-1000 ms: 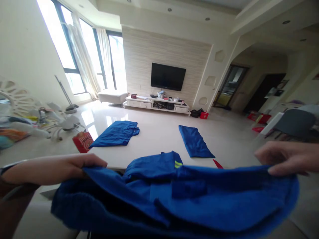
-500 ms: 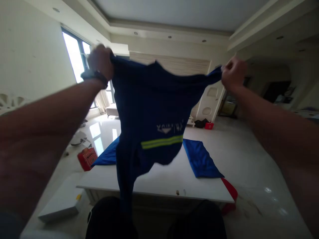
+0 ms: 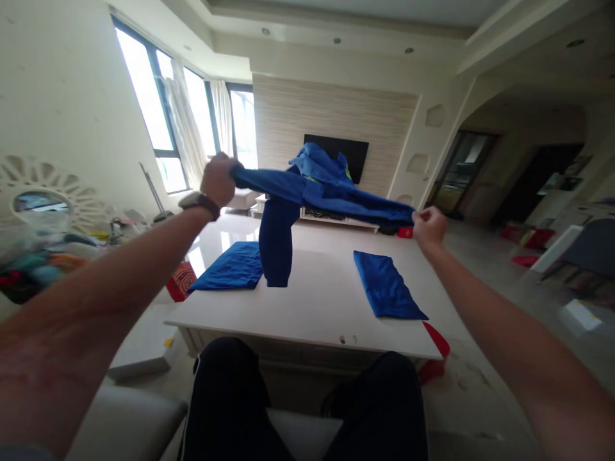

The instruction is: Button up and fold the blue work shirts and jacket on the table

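Note:
A blue garment is stretched in the air above a white table, its far part billowing up and one sleeve hanging down at the left. My left hand, with a dark band on the wrist, is closed on its left end. At the right end, my right hand pinches the cloth. Two folded blue cloths lie on the table, one at the left and one at the right.
Beyond the table stand a low cabinet and a wall screen. A red patterned bag is left of the table, a red object at its right edge. My knees are at the near edge.
Both hands have come down, and the garment has swung from hanging upright to billowing out away from me. The view has shifted, showing more of the room.

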Demonstrator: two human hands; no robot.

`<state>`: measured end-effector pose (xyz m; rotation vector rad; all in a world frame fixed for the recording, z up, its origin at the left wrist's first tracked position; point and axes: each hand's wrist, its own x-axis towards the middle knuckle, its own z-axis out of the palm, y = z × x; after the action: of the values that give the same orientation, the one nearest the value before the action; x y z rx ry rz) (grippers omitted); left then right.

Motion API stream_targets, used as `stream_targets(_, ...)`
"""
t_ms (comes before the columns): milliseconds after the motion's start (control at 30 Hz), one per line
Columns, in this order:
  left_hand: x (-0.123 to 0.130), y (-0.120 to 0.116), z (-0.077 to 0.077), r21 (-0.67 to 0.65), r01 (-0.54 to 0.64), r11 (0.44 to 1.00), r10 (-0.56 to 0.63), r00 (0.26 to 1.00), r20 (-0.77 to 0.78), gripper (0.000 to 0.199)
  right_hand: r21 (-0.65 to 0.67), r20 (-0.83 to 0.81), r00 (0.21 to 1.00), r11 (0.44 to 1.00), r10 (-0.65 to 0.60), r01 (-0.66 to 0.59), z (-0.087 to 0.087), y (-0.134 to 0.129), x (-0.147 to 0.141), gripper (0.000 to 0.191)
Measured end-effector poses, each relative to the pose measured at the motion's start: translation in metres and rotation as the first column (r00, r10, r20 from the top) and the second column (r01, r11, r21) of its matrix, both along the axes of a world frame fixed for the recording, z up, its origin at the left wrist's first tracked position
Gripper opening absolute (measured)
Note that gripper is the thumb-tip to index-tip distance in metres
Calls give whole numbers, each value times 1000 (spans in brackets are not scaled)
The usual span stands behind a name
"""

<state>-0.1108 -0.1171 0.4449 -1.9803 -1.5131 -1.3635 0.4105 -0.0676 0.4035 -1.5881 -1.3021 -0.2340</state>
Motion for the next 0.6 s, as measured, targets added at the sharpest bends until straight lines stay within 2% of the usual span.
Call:
stream_targets(33, -4, 3, -23, -37, -12, 999, 12, 1000, -3, 39, -99, 17, 999, 995, 27, -25, -40, -10, 0, 21)
stream_targets(67, -7, 3, -53, -79, -20, 997, 20, 1000, -2, 37, -252, 72, 994, 966, 80, -59, -81, -22, 0, 25)
stream_targets(100, -10, 1, -90, -124, -16, 992, 16, 1000, 1, 35, -415, 143, 982, 908, 123, -53, -121, -34, 1, 28)
stream_targets(133, -11, -3, -131, -169, 1, 986, 0, 1000, 6, 35, -574, 216, 956, 818, 198, -39, -159, -47, 1, 29)
stream_targets(167, -13, -10, -175, -211, 13, 977, -10, 1000, 12, 35, -671, 242, 935, 741, 260, -33, -194, -59, 1, 29)
stream_targets(200, -13, -18, -219, -268, 53, 962, -52, 999, 14, 37, -715, 219, 931, 698, 293, -52, -226, -70, 1, 27)
stream_targets(267, -13, -35, -300, -419, 101, 902, -100, 995, 25, 43, -776, 171, 929, 626, 328, -78, -277, -90, 1, 23)
stream_targets(333, -11, -52, -362, -585, 147, 797, -156, 987, 36, 46, -825, 122, 926, 555, 358, -105, -311, -103, 3, 22)
stream_targets(367, -10, -59, -384, -657, 150, 739, -164, 986, 40, 47, -845, 104, 923, 522, 372, -115, -323, -107, 5, 21)
stream_targets(433, -9, -67, -410, -747, 155, 647, -191, 981, 38, 49, -871, 78, 918, 475, 389, -127, -340, -108, 11, 18)
stream_targets(500, -8, -68, -419, -782, 157, 603, -218, 976, 28, 50, -890, 31, 912, 427, 409, -161, -351, -102, 16, 23)
stream_targets(600, -9, -62, -416, -798, 159, 581, -234, 972, 23, 46, -898, -56, 871, 357, 489, -258, -368, -90, 19, 47)
